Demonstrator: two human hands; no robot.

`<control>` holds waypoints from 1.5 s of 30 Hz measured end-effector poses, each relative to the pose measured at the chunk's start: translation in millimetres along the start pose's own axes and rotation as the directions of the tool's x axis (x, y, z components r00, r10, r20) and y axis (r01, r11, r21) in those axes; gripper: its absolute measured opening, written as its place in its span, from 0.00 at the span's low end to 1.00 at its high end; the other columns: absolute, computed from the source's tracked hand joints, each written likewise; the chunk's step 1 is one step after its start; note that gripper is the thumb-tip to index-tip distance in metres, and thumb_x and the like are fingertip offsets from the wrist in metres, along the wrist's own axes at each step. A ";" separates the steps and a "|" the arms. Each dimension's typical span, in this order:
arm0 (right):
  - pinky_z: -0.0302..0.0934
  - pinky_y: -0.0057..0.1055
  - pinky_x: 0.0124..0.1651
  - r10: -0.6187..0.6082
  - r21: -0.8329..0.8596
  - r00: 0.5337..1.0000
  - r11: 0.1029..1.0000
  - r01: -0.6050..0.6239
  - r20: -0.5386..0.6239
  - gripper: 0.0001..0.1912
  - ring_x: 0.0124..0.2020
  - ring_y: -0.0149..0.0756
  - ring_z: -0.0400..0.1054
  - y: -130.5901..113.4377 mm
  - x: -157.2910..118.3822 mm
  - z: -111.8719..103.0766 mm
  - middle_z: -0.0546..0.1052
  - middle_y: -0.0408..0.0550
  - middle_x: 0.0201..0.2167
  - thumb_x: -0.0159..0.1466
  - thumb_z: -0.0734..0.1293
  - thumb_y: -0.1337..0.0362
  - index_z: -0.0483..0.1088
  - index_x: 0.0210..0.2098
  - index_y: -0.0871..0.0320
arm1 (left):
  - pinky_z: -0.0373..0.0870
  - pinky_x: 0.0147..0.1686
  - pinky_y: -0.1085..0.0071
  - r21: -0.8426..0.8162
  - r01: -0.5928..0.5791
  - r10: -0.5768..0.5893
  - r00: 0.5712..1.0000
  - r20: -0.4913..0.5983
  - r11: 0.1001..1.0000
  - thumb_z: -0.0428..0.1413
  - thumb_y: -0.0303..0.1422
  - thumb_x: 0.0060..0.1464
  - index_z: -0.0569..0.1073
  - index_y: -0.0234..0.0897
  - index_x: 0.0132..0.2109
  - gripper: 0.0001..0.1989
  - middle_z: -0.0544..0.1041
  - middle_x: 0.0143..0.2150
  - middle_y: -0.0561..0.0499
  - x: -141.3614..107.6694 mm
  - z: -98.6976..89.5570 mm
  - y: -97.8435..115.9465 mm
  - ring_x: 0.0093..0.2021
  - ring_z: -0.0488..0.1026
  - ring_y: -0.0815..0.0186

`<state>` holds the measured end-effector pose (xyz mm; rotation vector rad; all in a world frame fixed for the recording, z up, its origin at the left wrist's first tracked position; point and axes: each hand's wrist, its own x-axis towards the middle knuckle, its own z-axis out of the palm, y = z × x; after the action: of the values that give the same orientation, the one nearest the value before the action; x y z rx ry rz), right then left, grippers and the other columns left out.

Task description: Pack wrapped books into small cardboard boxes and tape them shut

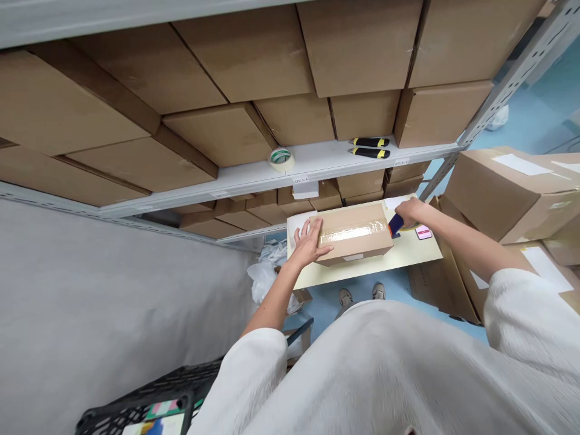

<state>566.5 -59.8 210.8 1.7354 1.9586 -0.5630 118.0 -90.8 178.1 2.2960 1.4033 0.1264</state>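
A brown cardboard box (pixel 351 246) lies on a pale yellow tabletop (pixel 412 252). Shiny clear tape (pixel 351 232) runs along the middle of its top. My left hand (pixel 309 243) rests on the box's left end, fingers spread over the top and thumb near the front edge. At the opposite end, my right hand (pixel 410 210) is closed around a dark blue tape dispenser (pixel 395 225) with a bit of red at its front. The dispenser is right at the box's right edge; whether it touches cannot be made out. A phone (pixel 423 232) lies beside my right hand.
Behind the table, a metal shelf (pixel 324 158) bears stacked cartons (pixel 362 48), a tape roll (pixel 281 159) and two yellow-black utility knives (pixel 370 148). Large cartons (pixel 507 193) are piled at right. Plastic bags (pixel 263 281) and a black crate (pixel 149 386) are at left.
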 end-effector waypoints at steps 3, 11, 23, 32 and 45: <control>0.70 0.48 0.53 0.041 0.064 0.996 0.997 -0.046 0.073 0.22 0.51 0.62 0.79 3.1 1.6 22.7 0.83 0.61 0.41 0.52 0.83 0.52 0.80 0.40 0.55 | 0.39 0.79 0.35 -0.004 0.005 -0.005 1.000 0.007 1.000 0.65 0.54 0.61 0.46 0.45 0.85 0.56 0.52 0.85 0.35 -0.8 -0.5 0.2 0.86 0.40 0.38; 0.69 0.35 0.39 0.224 0.543 0.962 0.795 -0.271 0.153 0.32 0.39 0.48 0.78 54.0 -15.1 88.1 0.84 0.57 0.38 0.66 0.69 0.34 0.80 0.45 0.60 | 0.40 0.79 0.35 -0.011 0.019 -0.019 1.000 0.015 1.000 0.66 0.52 0.61 0.45 0.45 0.85 0.57 0.52 0.85 0.36 -1.1 -0.9 0.7 0.86 0.40 0.39; 0.69 0.42 0.50 0.434 0.532 0.899 0.774 -0.342 -0.054 0.22 0.55 0.55 0.76 -25.5 -18.4 170.3 0.80 0.65 0.53 0.71 0.65 0.56 0.73 0.59 0.62 | 0.42 0.79 0.35 0.024 0.040 -0.041 0.999 0.032 0.999 0.67 0.49 0.59 0.46 0.46 0.85 0.58 0.53 0.85 0.36 -1.5 -5.1 5.3 0.86 0.41 0.39; 0.68 0.44 0.50 0.420 0.526 0.907 0.773 -0.356 -0.003 0.20 0.54 0.56 0.75 -51.7 -17.1 180.1 0.79 0.68 0.53 0.69 0.69 0.58 0.75 0.57 0.62 | 0.42 0.79 0.35 -0.033 0.026 -0.025 0.999 0.030 0.999 0.65 0.53 0.61 0.47 0.45 0.85 0.56 0.52 0.85 0.36 -2.2 -4.3 6.0 0.86 0.38 0.40; 0.55 0.58 0.70 0.364 0.541 0.697 0.840 0.041 -0.618 0.33 0.70 0.65 0.60 -122.9 -48.8 51.6 0.68 0.68 0.72 0.71 0.64 0.49 0.67 0.70 0.58 | 0.46 0.78 0.32 -0.219 0.178 -0.214 0.965 -0.154 0.959 0.57 0.56 0.67 0.54 0.44 0.82 0.46 0.59 0.83 0.37 16.0 7.5 45.0 0.84 0.45 0.35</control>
<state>452.8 -143.9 197.7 2.7864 2.2068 -0.4074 165.0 -96.7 187.6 2.0065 1.6181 0.4010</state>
